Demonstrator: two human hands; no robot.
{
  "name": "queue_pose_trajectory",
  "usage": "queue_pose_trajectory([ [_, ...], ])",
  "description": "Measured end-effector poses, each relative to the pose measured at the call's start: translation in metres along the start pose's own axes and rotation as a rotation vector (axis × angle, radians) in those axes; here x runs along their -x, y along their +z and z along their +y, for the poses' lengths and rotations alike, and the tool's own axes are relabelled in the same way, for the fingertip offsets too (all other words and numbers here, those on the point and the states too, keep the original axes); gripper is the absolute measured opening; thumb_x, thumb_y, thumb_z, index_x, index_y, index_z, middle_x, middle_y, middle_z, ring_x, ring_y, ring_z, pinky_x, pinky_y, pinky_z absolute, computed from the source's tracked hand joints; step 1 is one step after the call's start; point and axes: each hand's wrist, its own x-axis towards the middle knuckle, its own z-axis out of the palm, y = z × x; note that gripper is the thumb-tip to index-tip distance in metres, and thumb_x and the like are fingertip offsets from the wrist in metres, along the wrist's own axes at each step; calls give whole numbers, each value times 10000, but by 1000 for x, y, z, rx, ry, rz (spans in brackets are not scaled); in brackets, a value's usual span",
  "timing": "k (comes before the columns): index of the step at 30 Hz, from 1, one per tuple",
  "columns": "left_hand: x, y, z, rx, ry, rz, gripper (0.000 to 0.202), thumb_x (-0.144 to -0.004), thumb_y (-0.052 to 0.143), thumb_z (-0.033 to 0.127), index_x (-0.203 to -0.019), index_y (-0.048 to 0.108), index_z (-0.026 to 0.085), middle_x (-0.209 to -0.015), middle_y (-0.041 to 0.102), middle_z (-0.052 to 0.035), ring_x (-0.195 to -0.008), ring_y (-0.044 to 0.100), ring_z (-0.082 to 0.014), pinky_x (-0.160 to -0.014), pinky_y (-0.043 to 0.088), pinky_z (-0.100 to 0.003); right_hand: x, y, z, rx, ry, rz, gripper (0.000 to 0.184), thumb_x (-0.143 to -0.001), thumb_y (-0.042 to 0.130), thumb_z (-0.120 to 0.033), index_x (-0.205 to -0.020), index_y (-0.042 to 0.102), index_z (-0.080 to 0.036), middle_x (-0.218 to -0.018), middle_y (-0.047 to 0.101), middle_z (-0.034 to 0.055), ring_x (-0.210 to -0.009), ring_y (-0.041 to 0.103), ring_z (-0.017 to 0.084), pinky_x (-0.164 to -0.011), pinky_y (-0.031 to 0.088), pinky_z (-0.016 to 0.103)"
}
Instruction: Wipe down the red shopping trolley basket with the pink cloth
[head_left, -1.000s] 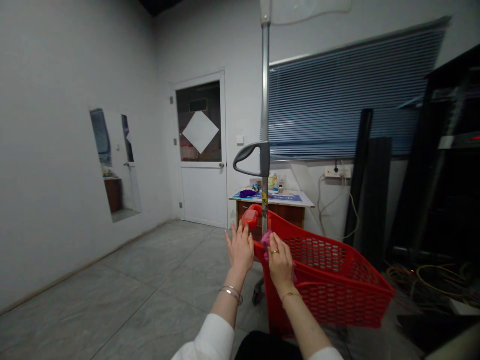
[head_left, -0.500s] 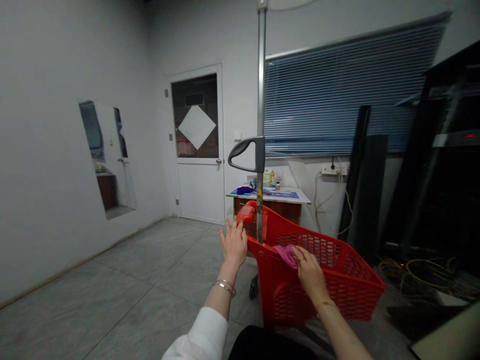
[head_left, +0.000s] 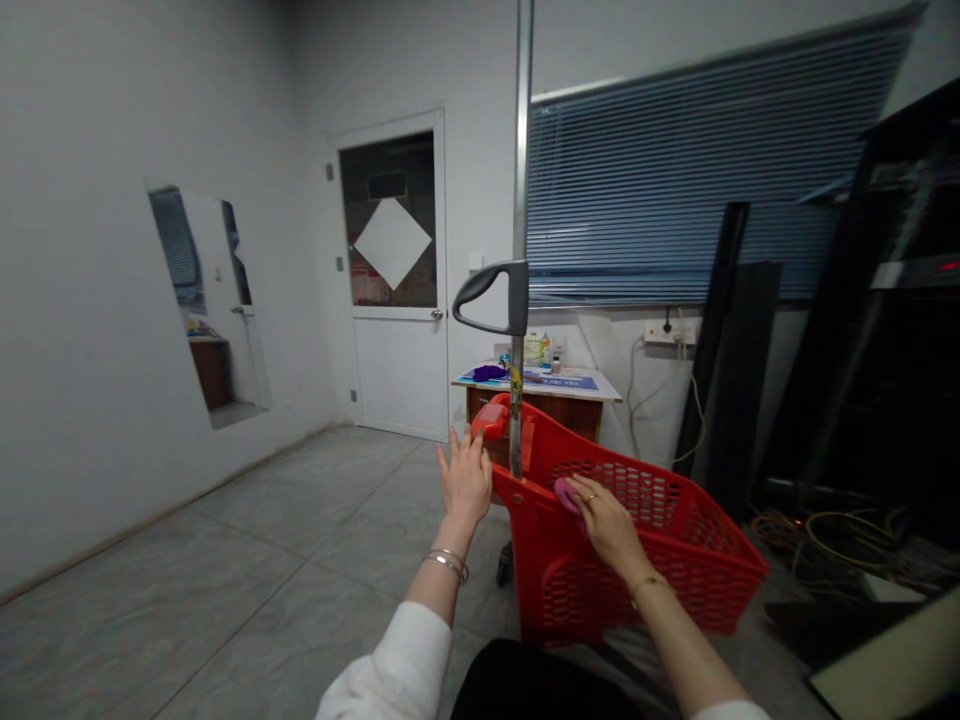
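Note:
A red plastic shopping cart (head_left: 652, 562) with mesh sides stands in front of me. My right hand (head_left: 609, 522) presses a pink cloth (head_left: 568, 495) against the top rim of its near side, with the fingers bunched over the cloth and covering most of it. At the cart's handle end, my left hand (head_left: 466, 482) lies with fingers stretched and apart, touching the red plastic just below the handle (head_left: 491, 418). A metal pole (head_left: 521, 150) with a grey loop grip (head_left: 487, 298) rises from that end of the cart.
Behind the cart is a small table (head_left: 540, 385) with a purple cloth (head_left: 489, 373) and bottles. A white door (head_left: 397, 380) and a mirror (head_left: 217, 310) are to the left. Dark panels (head_left: 724, 340) and loose cables (head_left: 847, 540) lie to the right.
My right hand has slid a little left along the cart's rim, and less of the pink cloth shows. My left hand stays in place at the handle end. The view has shifted slightly.

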Motion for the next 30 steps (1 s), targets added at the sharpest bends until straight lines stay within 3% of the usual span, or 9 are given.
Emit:
queue_pose_trajectory([
  [4, -2, 0, -2, -13, 1, -9, 435, -968, 353, 206, -1374, 508, 206, -1522, 395, -55, -1459, 204, -271, -1180, 173, -560, -13, 24, -43, 32, -4, 8, 377, -984, 372, -369, -1220, 630, -229, -1179, 660, 54, -1060, 590, 157, -938, 463, 327],
  [8, -6, 0, -10, -31, -5, -13, 434, -976, 344, 218, -1380, 503, 208, -1509, 415, -69, -1458, 207, -274, -1175, 173, -576, -18, 28, -61, 136, 38, 19, 367, -972, 405, -431, -1153, 669, -252, -1034, 680, 46, -920, 566, 154, -845, 425, 295],
  [19, -16, 0, -33, -101, 43, -30, 434, -1008, 313, 274, -1410, 474, 250, -1523, 390, -35, -1467, 174, -268, -1174, 146, -597, 9, 17, -38, 277, 70, -77, 388, -987, 354, -444, -1083, 677, -250, -992, 656, 41, -838, 517, 147, -766, 347, 276],
  [24, 0, -4, -31, -44, 4, 137, 490, -1013, 313, 289, -1484, 338, 158, -1555, 311, -104, -1472, 120, -295, -1163, 198, -595, 14, 26, -43, 367, 88, -49, 344, -979, 388, -433, -1101, 671, -279, -996, 650, 38, -822, 506, 150, -712, 324, 284],
  [25, 7, -5, -25, -21, 35, 176, 499, -1013, 305, 270, -1496, 305, 144, -1563, 291, -108, -1476, 97, -278, -1173, 204, -567, 14, 28, -46, 380, 94, -41, 337, -978, 393, -431, -1103, 670, -283, -996, 650, 38, -819, 505, 151, -708, 319, 287],
  [27, 20, -5, -9, 15, 236, 167, 500, -1010, 298, 234, -1503, 289, 149, -1577, 261, -80, -1480, 82, -239, -1199, 187, -500, 13, 32, -52, 397, 97, -27, 330, -977, 399, -428, -1114, 663, -287, -1001, 650, 38, -819, 503, 153, -707, 313, 291],
  [30, 31, 4, 15, 10, 507, 39, 473, -1010, 326, 257, -1478, 352, 196, -1566, 298, -18, -1477, 119, -216, -1212, 179, -469, 12, 35, -63, 417, 90, -20, 322, -981, 395, -406, -1118, 658, -280, -990, 652, 45, -828, 503, 158, -710, 310, 296],
])
